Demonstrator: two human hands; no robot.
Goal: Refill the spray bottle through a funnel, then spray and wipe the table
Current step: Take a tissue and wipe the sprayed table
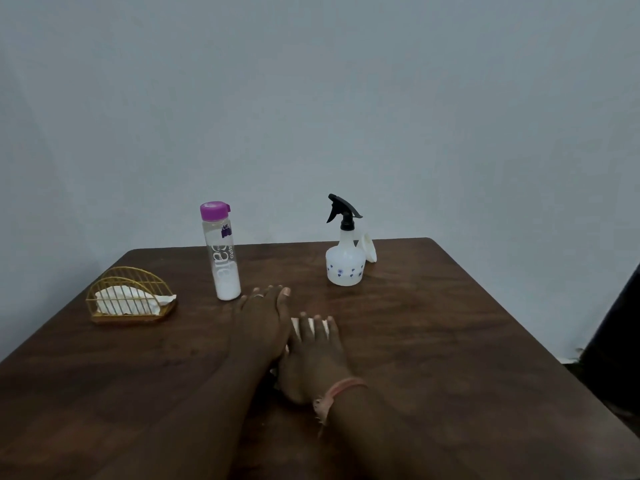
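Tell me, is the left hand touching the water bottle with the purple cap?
Apart. The head view shows bare table between the left hand's fingertips and the water bottle's base.

A plain pale blue-grey wall (311,98) fills everything behind the dark brown wooden table (450,341), bare and evenly lit with soft, dim light. The table's far edge sits close to that wall, its far corners rounded, the grain showing in streaks. To the right of the table stands something dark (616,341), too shadowed to identify.
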